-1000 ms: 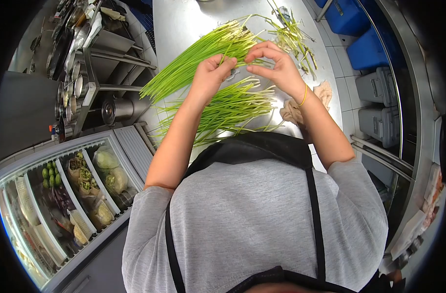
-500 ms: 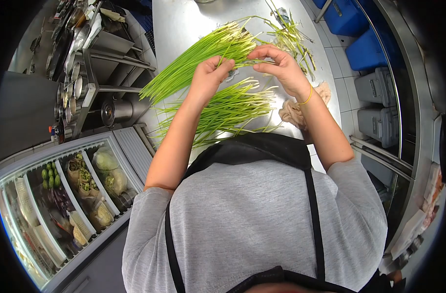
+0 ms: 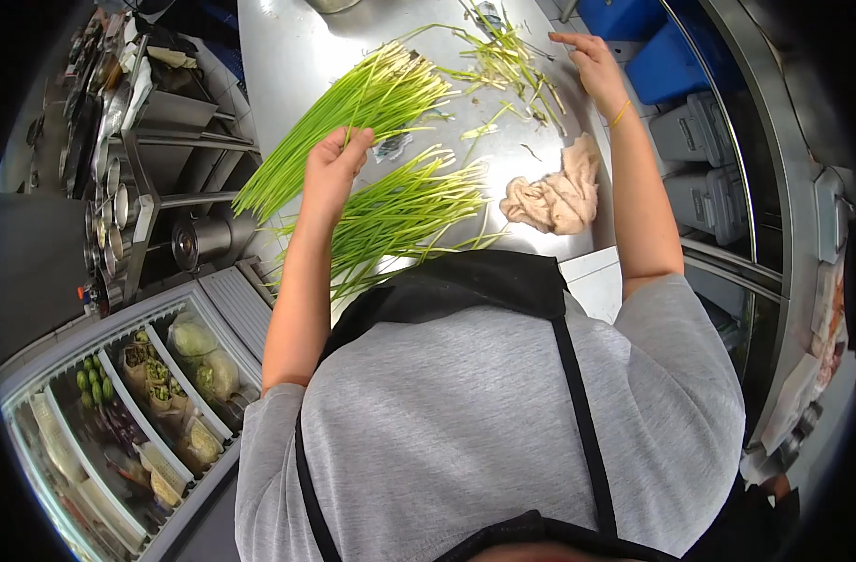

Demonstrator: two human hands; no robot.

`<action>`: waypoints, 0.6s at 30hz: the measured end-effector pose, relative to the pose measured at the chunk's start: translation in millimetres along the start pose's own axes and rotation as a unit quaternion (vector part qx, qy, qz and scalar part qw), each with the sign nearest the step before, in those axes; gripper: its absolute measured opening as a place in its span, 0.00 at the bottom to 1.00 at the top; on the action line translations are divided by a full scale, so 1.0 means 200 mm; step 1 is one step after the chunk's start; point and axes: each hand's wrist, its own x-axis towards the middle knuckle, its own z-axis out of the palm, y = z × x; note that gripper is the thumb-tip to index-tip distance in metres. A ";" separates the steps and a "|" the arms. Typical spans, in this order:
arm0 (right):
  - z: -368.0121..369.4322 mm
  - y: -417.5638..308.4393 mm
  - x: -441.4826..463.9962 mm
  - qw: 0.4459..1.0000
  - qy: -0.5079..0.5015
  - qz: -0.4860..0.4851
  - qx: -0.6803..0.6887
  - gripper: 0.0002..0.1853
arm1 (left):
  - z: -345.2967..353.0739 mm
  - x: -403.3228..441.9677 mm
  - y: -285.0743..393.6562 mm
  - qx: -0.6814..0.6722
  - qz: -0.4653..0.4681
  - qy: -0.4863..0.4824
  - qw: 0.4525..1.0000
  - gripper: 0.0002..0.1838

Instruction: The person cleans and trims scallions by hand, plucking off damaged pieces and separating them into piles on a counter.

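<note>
My left hand (image 3: 337, 170) is closed in a pinch on a thin green chive stalk, over the near edge of the larger bundle of chives (image 3: 339, 122). That bundle lies slantwise on the metal table, its pale ends toward the upper right. Closer to my body a second, looser pile of chives (image 3: 400, 211) is spread out. My right hand (image 3: 594, 70) is at the table's right edge, index finger stretched out, with nothing visible in it. Left of it lies a heap of stalk scraps (image 3: 512, 66), yellowish and tangled.
A crumpled beige cloth (image 3: 554, 199) lies on the steel table (image 3: 475, 178) at right. A metal pot (image 3: 332, 4) stands at the far edge. Blue bins (image 3: 667, 56) and grey bins (image 3: 685, 131) line the right; a glass-topped vegetable fridge (image 3: 128, 412) is at lower left.
My right hand has moved away from my left, up and right past the scrap heap. My left hand stays pinched near the bundles. The whole view has shifted slightly.
</note>
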 end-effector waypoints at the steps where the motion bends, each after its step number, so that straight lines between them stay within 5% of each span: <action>1: 0.01 0.01 0.03 1.000 -0.001 -0.020 -0.021 0.22 | 0.00 0.00 0.00 -0.001 -0.002 -0.005 1.000 0.10; 6: 0.07 0.13 0.10 0.982 -0.066 -0.031 -0.175 0.20 | 0.02 0.00 0.01 0.006 0.003 -0.005 1.000 0.11; 8: 0.05 -0.02 0.06 0.971 -0.075 0.044 -0.223 0.21 | 0.01 0.00 0.01 0.004 -0.008 -0.006 1.000 0.11; 10: 0.04 -0.09 0.02 0.913 -0.049 0.010 -0.405 0.24 | 0.00 -0.01 0.00 0.007 -0.010 0.003 1.000 0.11; 18: 0.02 -0.15 -0.04 0.846 -0.102 -0.068 -0.518 0.24 | 0.01 -0.01 -0.02 0.020 0.002 0.004 1.000 0.10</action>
